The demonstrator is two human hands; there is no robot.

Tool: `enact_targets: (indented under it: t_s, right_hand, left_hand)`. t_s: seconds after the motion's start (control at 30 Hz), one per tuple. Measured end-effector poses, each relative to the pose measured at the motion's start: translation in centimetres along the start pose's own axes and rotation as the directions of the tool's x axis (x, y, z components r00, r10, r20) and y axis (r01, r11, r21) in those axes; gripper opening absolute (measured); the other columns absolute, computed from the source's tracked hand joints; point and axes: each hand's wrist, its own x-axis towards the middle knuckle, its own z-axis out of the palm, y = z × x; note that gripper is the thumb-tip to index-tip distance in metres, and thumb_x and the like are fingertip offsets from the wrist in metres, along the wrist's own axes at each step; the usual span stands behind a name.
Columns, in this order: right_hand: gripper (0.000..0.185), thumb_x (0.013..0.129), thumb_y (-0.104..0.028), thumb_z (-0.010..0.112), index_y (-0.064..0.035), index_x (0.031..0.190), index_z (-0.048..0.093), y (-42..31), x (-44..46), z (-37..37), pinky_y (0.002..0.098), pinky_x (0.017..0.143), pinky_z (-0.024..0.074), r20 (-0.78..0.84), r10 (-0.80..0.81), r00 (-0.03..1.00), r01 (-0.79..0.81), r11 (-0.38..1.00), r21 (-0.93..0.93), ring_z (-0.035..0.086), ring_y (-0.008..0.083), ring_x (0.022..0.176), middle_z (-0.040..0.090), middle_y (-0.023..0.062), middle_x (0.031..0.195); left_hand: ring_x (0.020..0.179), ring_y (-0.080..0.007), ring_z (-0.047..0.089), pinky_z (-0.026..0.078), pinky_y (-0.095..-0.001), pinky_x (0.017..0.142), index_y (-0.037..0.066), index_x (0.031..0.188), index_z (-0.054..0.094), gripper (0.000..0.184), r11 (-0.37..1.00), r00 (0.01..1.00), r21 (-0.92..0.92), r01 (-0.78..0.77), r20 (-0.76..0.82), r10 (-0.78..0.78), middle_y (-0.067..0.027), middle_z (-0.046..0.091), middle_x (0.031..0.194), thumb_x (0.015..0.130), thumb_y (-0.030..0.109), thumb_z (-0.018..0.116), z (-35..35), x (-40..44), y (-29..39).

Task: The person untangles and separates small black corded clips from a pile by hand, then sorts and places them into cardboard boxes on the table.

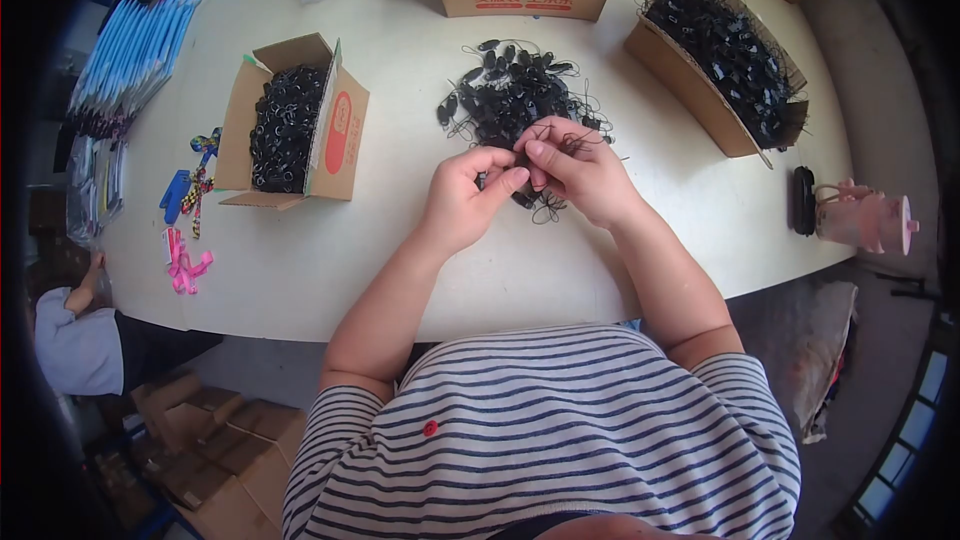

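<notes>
The left hand (470, 190) and right hand (580, 172) meet over the near edge of a pile (510, 90) of small black pieces on the counter (560, 290). Each grip is nearly closed, thumb drawn in against the fingers, and between them they have a black piece (522, 158); the fingers hide its shape and exactly where each grip touches it. Thin loops (545, 208) trail from the pile, and strands show around the right hand's fingers. One open box (340, 140) of black pieces stands to the left of the pile, another (685, 90) to the right.

The piece should weigh almost nothing. Its body looks stiff and smooth, probably plastic, so it might turn or slip in a loose pinch; the loop looks soft and limp, apt to snag on its neighbours. The body seems the surer place to take hold, with a light fingertip pinch, while the cord is best held close to where it joins, since farther out it would simply bend
</notes>
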Motion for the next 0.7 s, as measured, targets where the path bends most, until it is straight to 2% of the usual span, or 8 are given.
enact_targets:
  t_s: [0.1,0.2,0.3,0.43,0.53,0.63,0.7]
  right_hand:
    - [0.010,0.088,-0.012,0.054,-0.0027,0.088,0.057,0.4,0.1,0.1,0.0189,0.054,0.0400,-0.024,-0.072,0.997,0.071,0.996,-0.055,0.047,0.0050,0.060,0.052,-0.0013,0.066]
    - [0.010,0.087,-0.011,0.057,-0.0012,0.089,0.058,0.7,0.1,0.0,0.0196,0.057,0.0423,-0.032,-0.125,0.992,0.122,0.989,-0.085,0.048,0.0049,0.063,0.054,-0.0011,0.070]
    - [0.014,0.084,-0.010,0.060,0.0000,0.094,0.060,0.8,0.1,0.0,0.0196,0.060,0.0434,-0.020,-0.160,0.987,0.156,0.978,-0.136,0.049,0.0043,0.066,0.056,-0.0010,0.073]
    - [0.020,0.081,-0.010,0.064,0.0010,0.098,0.061,1.0,0.1,0.2,0.0190,0.062,0.0437,-0.006,-0.203,0.979,0.200,0.968,-0.150,0.050,0.0037,0.069,0.058,-0.0007,0.076]
    - [0.018,0.080,-0.005,0.064,0.0025,0.097,0.061,0.9,0.2,0.0,0.0229,0.073,0.0477,-0.011,-0.161,0.987,0.156,0.972,-0.178,0.057,0.0090,0.079,0.062,0.0047,0.086]
    - [0.018,0.081,-0.005,0.063,0.0026,0.096,0.061,0.8,0.1,-0.1,0.0231,0.074,0.0477,-0.009,-0.139,0.990,0.132,0.957,-0.257,0.057,0.0099,0.079,0.062,0.0049,0.087]
    - [0.017,0.079,-0.008,0.066,-0.0001,0.094,0.063,1.5,0.3,-0.2,0.0212,0.063,0.0423,-0.012,-0.213,0.977,0.202,0.944,-0.262,0.048,0.0068,0.068,0.057,0.0003,0.076]
  left_hand:
    - [0.058,-0.0030,0.039,0.033,-0.0183,0.052,0.000,0.085,0.062,0.012,0.987,0.997,-0.143,0.074,-0.015,-0.077,0.0048,0.050,0.064,0.083,0.012,0.062,0.0,0.1,0.0]
    - [0.052,-0.0019,0.037,0.028,-0.0169,0.046,-0.001,0.090,0.056,0.011,0.911,0.965,-0.321,0.261,0.083,-0.247,0.0043,0.044,0.059,0.086,0.009,0.056,-0.6,0.0,1.1]
    - [0.051,-0.0001,0.034,0.026,-0.0168,0.045,0.001,0.085,0.058,0.012,0.826,0.952,-0.474,0.306,0.142,-0.271,0.0059,0.045,0.061,0.086,0.013,0.056,-0.9,0.0,0.8]
    - [0.048,-0.0002,0.032,0.024,-0.0166,0.042,0.002,0.085,0.056,0.011,0.788,0.949,-0.530,0.313,0.148,-0.278,0.0062,0.043,0.059,0.087,0.012,0.054,-0.7,0.0,1.2]
    - [0.048,-0.0006,0.032,0.024,-0.0165,0.042,0.002,0.085,0.056,0.011,0.792,0.945,-0.515,0.328,0.175,-0.278,0.0059,0.043,0.060,0.087,0.013,0.053,-0.8,0.0,1.1]
    - [0.048,-0.0008,0.032,0.024,-0.0165,0.042,0.002,0.086,0.055,0.012,0.771,0.939,-0.536,0.344,0.197,-0.281,0.0060,0.042,0.060,0.088,0.014,0.052,-0.9,0.0,1.0]
    - [0.048,-0.0010,0.032,0.023,-0.0165,0.042,0.003,0.087,0.055,0.012,0.752,0.936,-0.557,0.353,0.203,-0.288,0.0061,0.042,0.060,0.088,0.014,0.052,-0.9,0.0,1.0]
